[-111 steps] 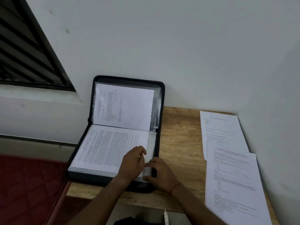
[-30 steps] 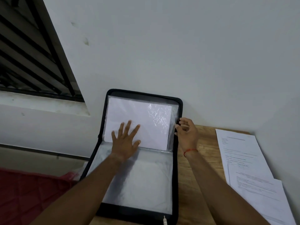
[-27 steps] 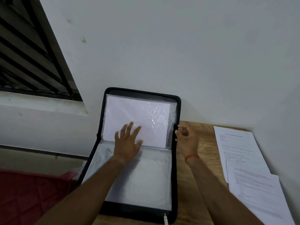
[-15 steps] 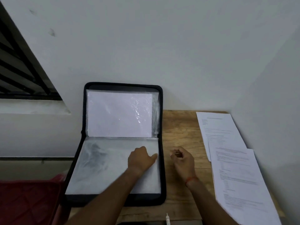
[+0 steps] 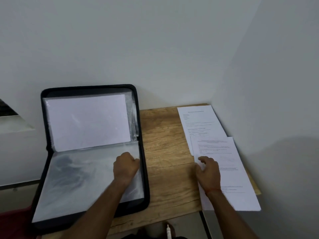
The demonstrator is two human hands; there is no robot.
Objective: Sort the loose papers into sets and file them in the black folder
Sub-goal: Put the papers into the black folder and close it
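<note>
Now, my left hand [image 5: 126, 167] pinching the glossy sleeve [image 5: 77, 178] of the black folder [image 5: 89, 87], right hand [image 5: 208, 171] relaxed on matte papers [image 5: 233, 178] beside it.

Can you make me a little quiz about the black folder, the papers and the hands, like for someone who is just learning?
1. True or false: the folder lies open.
2. What does the right hand touch? A: the folder. B: the near papers. C: nothing.
3. Fill in: the left hand rests on the folder's ___ half.

Key: 1 true. 2 B. 3 lower.
</note>
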